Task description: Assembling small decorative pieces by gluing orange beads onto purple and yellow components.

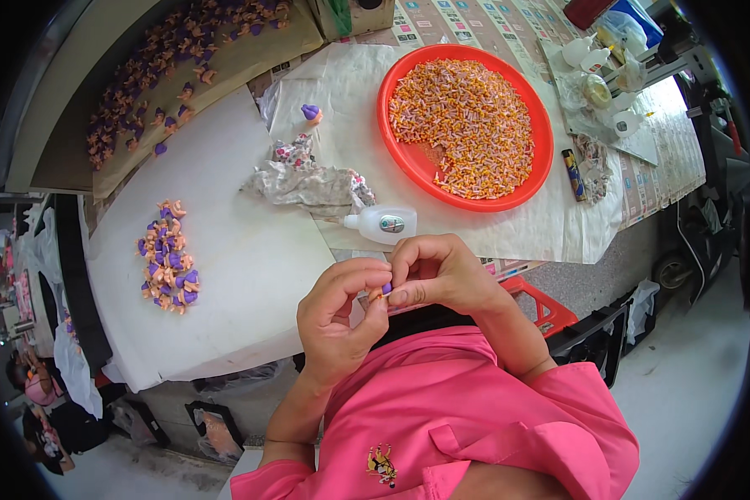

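**Tiny purple-and-orange piece pinched between both hands over the surface edge**

A very small piece, purple at the top with a thin orange bit sticking out to the left, is pinched between the fingertips of both hands just off the near edge of the surface. The left hand is curled, its grip closed on the piece from the left with thumb and forefinger. The right hand is closed on it from the right, fingers folded in tight. The two hands are touching each other at the fingertips. The piece is so small that its exact shape can't be made out.

Just beyond the hands, a small clear glue bottle is lying on its side on a pale sheet. Near it, a crumpled patterned cloth is bunched up, and a single purple-topped figure is standing behind that. A big red round tray is filled with lots of little orange and pale sticks, well to the right. Off to the left, a small pile of purple-and-peach figures is heaped on the white surface, and many more of the same are spread on a cardboard sheet at the far left. A dark lighter is lying just beside the tray.
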`<state>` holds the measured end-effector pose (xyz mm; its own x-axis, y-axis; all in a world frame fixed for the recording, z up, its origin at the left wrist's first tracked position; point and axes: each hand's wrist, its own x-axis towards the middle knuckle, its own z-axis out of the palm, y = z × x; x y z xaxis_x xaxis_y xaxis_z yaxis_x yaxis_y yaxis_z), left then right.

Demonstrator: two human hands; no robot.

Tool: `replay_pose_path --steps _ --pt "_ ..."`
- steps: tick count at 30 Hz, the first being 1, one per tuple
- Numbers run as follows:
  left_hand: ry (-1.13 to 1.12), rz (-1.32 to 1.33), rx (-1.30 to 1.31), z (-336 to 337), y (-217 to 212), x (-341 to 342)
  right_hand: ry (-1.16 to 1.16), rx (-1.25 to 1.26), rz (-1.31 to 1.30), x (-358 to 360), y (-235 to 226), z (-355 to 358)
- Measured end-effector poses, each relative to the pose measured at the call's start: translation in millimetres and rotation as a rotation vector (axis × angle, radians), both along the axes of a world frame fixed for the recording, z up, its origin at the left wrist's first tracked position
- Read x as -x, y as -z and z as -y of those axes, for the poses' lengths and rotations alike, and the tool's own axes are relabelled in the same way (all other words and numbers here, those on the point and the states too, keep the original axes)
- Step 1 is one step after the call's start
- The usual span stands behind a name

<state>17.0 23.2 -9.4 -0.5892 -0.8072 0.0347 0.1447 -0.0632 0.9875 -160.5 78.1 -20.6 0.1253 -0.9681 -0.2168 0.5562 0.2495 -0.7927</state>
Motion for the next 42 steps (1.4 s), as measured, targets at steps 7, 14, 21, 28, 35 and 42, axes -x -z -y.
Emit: replay_pose_path --steps 7,14,21,28,35,42 --pt "-0.010 -0.027 -0.001 0.5 8.5 1.0 0.017 -0.029 -0.015 -0.7 2.8 1.8" --pt "0.015 -0.003 0.002 2.3 11.0 0.2 0.045 -0.058 -0.034 -1.5 5.4 0.5" --pt "0.023 -0.007 0.000 1.6 8.1 -0.3 0.045 -0.064 -0.031 -2.0 1.1 -0.4" --pt "-0.003 -0.043 -0.071 -0.3 4.0 1.7 0.034 -0.100 -0.022 -0.7 -5.3 -1.5" --pt "-0.009 -0.037 -0.059 -1.8 -1.6 1.6 0.041 -0.075 -0.027 -2.0 -7.7 -2.5" --pt "-0.037 -0.032 -0.057 0.5 -8.4 3.1 0.035 -0.159 0.050 -0.9 -14.3 -2.3"
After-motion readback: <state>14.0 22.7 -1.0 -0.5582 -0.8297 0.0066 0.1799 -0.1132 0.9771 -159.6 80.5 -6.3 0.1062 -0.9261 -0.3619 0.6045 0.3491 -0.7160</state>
